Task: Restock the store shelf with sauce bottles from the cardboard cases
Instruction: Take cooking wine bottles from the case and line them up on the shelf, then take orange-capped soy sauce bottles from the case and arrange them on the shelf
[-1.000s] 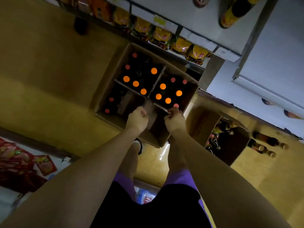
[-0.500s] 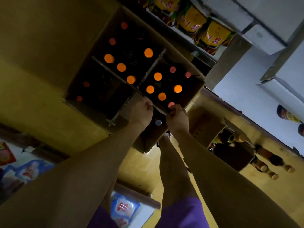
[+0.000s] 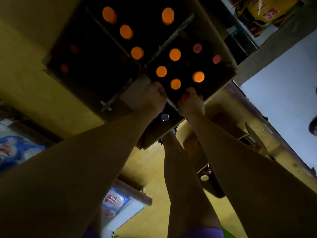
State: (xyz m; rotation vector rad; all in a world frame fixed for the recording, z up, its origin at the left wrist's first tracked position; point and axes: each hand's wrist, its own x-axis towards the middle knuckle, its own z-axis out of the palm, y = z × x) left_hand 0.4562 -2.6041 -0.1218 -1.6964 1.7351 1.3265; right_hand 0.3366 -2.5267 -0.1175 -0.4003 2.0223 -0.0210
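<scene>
An open cardboard case sits on the yellow floor, split into compartments by a cardboard divider. Dark sauce bottles stand in it, showing orange caps and dimmer red caps. My left hand grips the divider's near strip with curled fingers. My right hand grips the same strip a little to the right, beside a red cap. A silver cap shows in the near compartment between my wrists.
The store shelf with yellow packets stands just beyond the case. A second cardboard case lies behind my right arm. Blue-and-white packets sit on low shelving at the lower left. My legs stand between my arms.
My head has dropped closer to the case, which now fills the upper view. Both hands have kept their grip on the divider strip.
</scene>
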